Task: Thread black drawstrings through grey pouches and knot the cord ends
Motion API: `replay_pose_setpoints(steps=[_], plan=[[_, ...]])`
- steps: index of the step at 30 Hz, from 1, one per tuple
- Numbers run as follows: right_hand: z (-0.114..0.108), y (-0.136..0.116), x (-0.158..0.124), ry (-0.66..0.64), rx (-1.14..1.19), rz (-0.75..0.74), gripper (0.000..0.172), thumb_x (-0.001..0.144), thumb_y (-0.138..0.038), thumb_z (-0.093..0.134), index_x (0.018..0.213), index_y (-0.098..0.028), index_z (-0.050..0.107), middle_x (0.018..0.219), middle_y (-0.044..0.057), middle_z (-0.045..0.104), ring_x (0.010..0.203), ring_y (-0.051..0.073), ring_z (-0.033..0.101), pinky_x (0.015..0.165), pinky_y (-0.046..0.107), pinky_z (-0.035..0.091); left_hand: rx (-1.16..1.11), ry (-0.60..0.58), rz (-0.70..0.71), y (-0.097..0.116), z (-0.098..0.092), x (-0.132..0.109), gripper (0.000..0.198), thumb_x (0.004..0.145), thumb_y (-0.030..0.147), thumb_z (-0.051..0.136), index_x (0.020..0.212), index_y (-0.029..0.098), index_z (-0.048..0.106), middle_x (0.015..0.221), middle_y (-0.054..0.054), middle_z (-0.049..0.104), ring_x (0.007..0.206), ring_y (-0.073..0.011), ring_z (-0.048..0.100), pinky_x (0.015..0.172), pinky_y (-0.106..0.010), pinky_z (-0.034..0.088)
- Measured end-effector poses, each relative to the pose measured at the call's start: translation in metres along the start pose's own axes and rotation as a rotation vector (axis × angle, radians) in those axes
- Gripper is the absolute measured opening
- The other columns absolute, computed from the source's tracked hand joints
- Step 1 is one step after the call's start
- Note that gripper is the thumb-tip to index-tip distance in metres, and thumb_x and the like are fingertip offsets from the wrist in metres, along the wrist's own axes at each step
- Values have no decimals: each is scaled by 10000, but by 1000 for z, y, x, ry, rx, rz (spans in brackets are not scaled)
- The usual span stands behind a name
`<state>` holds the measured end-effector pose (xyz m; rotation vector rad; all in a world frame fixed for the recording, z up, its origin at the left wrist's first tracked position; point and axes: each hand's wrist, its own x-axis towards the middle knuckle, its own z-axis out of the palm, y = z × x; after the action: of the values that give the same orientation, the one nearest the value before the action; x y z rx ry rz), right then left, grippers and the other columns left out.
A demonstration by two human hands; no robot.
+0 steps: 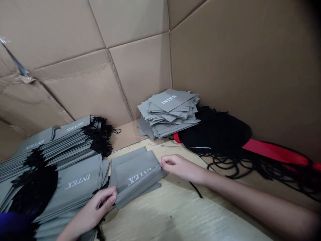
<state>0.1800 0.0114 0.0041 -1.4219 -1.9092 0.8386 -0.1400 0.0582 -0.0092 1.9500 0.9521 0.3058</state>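
A grey fabric pouch [142, 177] with white INTEX lettering lies on other grey pieces on the wooden board, its near edge lifted and folded over. My left hand [101, 204] pinches its near left corner, fingers curled. At the right corner, my right hand [182, 167] has thumb and fingertips closed on the same pouch. A black cord [104, 182] shows beside my left hand. Just beyond my right hand a thin metal rod [160, 145] rests on the board.
Stacked grey pouches with black cords [75, 147] fill the left side. Loose grey pouches [173, 113] are piled at the back. A black cord bundle [218, 130] with a red strap [273, 151] lies right. Tall cardboard walls [140, 63] stand behind.
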Motion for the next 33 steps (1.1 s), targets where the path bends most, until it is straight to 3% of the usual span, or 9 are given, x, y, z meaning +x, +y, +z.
replay_pose_setpoints(steps=[5,12,16,19,22,26,29,33], plan=[[0,-2,-1,35,-96,-44,178,794,-229,394,620,-195,380,545,-64,317,495,80,300,433,180,231,30,-13,-4,0,-1,0,408,846,559,383,665,193,366,669,29,346,642,-125,334,579,-207,327],[-15,7,-2,165,-410,-165,81,628,-125,471,585,-194,468,486,-59,374,454,87,266,479,236,166,7,-18,-18,-1,-2,-1,412,830,574,401,672,194,378,673,31,344,639,-124,332,583,-208,335],[-16,9,-2,177,-575,-232,99,654,-143,469,574,-199,490,460,-54,387,437,92,248,474,247,143,39,-30,0,-1,-2,-1,398,858,541,373,666,193,358,669,31,334,634,-123,322,569,-215,310],[-17,5,-5,105,-643,-255,150,745,-181,455,613,-205,522,460,-48,438,423,96,302,465,238,164,68,-33,18,0,-2,0,395,867,532,361,664,193,346,665,31,333,630,-123,318,570,-221,298],[-21,2,-7,36,-640,-235,246,849,-328,429,663,-210,538,486,-34,498,439,111,387,470,240,177,81,-34,27,2,-2,0,401,867,538,352,661,194,338,665,31,331,627,-123,318,570,-225,292],[-21,2,-7,0,-621,-202,345,843,-535,431,808,-221,569,521,-24,556,473,139,465,485,239,192,78,-47,22,3,-2,-1,406,864,540,355,653,194,331,662,30,330,621,-122,311,561,-227,286],[-17,2,-6,-7,-612,-214,313,881,-479,405,836,-224,580,538,-21,551,487,139,461,489,240,197,89,-46,29,3,-2,0,409,866,546,342,657,194,331,664,29,330,626,-124,312,567,-228,288],[-20,3,-5,-67,-417,-278,331,907,-385,391,706,-199,577,520,-43,462,487,106,406,488,221,221,91,-43,25,3,-2,-1,404,868,539,344,658,195,335,665,29,330,628,-126,315,570,-231,291]])
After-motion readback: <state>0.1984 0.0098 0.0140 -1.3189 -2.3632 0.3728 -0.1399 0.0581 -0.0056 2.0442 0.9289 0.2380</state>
